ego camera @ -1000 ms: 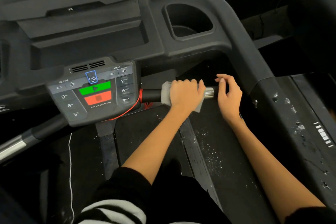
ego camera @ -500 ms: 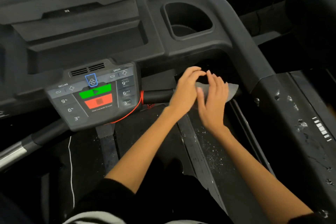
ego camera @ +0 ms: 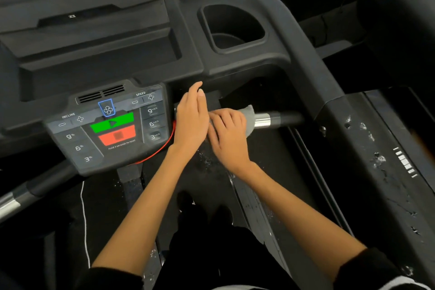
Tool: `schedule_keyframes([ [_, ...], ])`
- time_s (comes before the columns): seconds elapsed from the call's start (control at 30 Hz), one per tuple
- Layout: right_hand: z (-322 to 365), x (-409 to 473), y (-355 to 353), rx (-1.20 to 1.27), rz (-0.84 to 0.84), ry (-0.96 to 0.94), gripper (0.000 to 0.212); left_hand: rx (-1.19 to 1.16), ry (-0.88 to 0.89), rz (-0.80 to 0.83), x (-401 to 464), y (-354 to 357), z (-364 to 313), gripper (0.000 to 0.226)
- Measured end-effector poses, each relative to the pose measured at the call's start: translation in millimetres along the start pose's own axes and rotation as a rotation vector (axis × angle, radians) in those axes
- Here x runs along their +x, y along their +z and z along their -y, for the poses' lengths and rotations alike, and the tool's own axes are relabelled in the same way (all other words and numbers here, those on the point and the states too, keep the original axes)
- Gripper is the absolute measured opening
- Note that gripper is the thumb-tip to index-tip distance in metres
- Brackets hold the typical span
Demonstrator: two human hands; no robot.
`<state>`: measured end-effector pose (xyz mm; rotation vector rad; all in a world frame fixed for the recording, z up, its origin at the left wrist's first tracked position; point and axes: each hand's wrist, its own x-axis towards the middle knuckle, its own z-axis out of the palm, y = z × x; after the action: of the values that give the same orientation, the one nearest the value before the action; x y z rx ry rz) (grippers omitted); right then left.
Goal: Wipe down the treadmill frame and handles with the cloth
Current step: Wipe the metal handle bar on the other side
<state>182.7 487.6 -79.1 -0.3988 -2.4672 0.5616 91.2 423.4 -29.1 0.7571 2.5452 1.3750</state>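
The grey cloth (ego camera: 248, 116) has been passed from the left hand (ego camera: 191, 120), now lifted off with fingers straight, to the right hand (ego camera: 227, 132), gripping it around the handle (ego camera: 277, 119), so wiping can likely resume rightward.

The grey cloth (ego camera: 249, 117) is draped over the black treadmill handle bar with a chrome band (ego camera: 275, 120), under the fingers of the right hand (ego camera: 227, 135). Below both hands, the black treadmill deck (ego camera: 270, 162) carries scattered pale specks.
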Motion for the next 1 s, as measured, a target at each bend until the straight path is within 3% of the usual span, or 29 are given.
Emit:
schedule_keyframes([
  [0.13,-44.2,-6.3,-23.6,-0.087,0.158,-0.364,0.039,0.049,0.077,0.018,-5.9,-0.9,2.6,0.037],
  [0.23,-77.7,-12.6,-34.6,-0.169,0.188,-0.439,0.044,0.124,0.079,0.075,-6.5,0.7,3.7,0.038],
  [0.37,-112.3,-22.3,-49.3,-0.231,0.166,-0.313,0.047,0.485,0.196,0.134,-10.3,10.5,5.9,0.037],
  [0.5,-129.3,-29.8,-63.1,-0.292,0.131,-0.163,0.047,0.739,0.334,0.089,-13.6,15.1,8.2,0.041],
  [0.63,-115.0,-36.2,-58.7,-0.206,0.023,0.089,0.042,0.793,0.343,0.055,-14.9,17.2,11.1,0.042],
  [0.8,-70.6,-22.2,-34.8,0.069,-0.251,0.492,0.030,0.854,0.329,-0.002,-12.2,20.1,7.1,0.041],
  [0.9,-63.1,-14.7,-29.1,0.123,-0.292,0.548,0.021,0.878,0.315,0.031,-12.4,22.1,7.1,0.044],
  [1.0,-60.7,-13.9,-31.1,0.128,-0.258,0.518,0.025,0.910,0.304,0.071,-11.7,23.4,7.8,0.047],
])
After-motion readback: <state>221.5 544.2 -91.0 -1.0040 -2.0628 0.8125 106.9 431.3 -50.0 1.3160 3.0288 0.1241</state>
